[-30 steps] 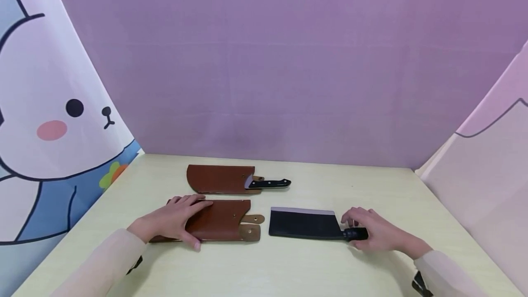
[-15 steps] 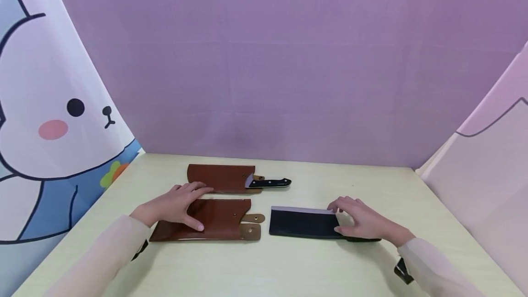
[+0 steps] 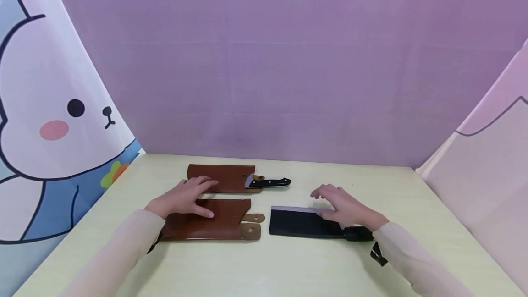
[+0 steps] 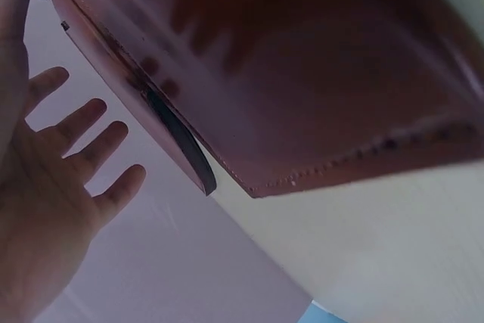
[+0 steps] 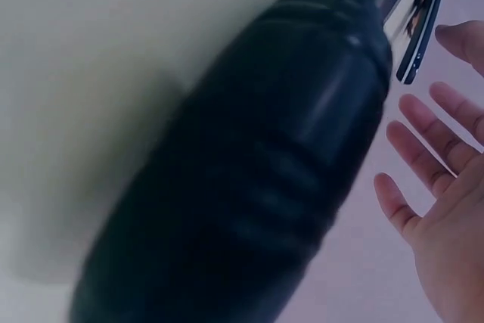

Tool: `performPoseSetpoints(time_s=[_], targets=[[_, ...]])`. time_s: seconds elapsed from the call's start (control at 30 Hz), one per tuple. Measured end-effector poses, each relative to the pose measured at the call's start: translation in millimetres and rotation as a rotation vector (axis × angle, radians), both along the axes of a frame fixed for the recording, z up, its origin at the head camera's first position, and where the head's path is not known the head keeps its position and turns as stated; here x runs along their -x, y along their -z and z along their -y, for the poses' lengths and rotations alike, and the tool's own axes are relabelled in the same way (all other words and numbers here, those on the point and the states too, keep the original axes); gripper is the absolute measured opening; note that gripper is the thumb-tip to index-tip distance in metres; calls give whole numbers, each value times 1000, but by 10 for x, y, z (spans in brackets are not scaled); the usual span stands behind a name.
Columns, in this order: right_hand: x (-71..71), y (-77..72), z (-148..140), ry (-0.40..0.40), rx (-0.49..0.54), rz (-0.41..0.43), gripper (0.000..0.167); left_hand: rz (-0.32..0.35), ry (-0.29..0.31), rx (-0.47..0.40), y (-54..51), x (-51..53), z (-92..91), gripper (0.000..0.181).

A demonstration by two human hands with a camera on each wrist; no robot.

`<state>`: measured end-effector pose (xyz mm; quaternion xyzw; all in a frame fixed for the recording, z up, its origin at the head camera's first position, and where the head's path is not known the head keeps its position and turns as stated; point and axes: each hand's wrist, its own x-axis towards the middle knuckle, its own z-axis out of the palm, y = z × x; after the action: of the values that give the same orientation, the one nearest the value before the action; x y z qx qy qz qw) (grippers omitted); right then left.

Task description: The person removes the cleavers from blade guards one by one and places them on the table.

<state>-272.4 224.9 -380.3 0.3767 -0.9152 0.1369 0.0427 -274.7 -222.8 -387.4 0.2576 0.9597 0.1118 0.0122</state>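
Note:
A brown leather knife sheath (image 3: 224, 228) with two snap straps lies on the table, and my left hand (image 3: 185, 198) hovers above its far left part with fingers spread. Behind it lies a second brown sheath (image 3: 220, 175), holding a knife whose black riveted handle (image 3: 270, 183) sticks out to the right. To the right is a bare cleaver (image 3: 305, 223), its dark blade lying flat with the pale edge away from me. My right hand (image 3: 348, 207) is over the cleaver, fingers apart and holding nothing. The black ridged handle (image 5: 249, 149) fills the right wrist view, clear of the palm.
The pale table (image 3: 264, 269) ends at a purple backdrop (image 3: 280, 81). A panel with a cartoon animal (image 3: 53, 104) stands at the left, and a pale panel (image 3: 486, 173) at the right.
My right hand has left the cleaver's handle, moving left and away from me over the blade. The left hand has lifted off the near sheath and shifted slightly away and right.

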Motion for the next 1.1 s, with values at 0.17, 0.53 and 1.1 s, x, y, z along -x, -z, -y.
performPoseSetpoints(time_s=[0.17,0.53,1.1], targets=[[98,-20,110,10,-26,-1,38,-6,-32,-6,19,84,-35,92],[262,-92,319,16,-41,-46,37,-88,-69,27,-5,253,-67,87],[520,-115,709,53,-41,-49,42,-162,-126,74,-105,402,-177,78]])
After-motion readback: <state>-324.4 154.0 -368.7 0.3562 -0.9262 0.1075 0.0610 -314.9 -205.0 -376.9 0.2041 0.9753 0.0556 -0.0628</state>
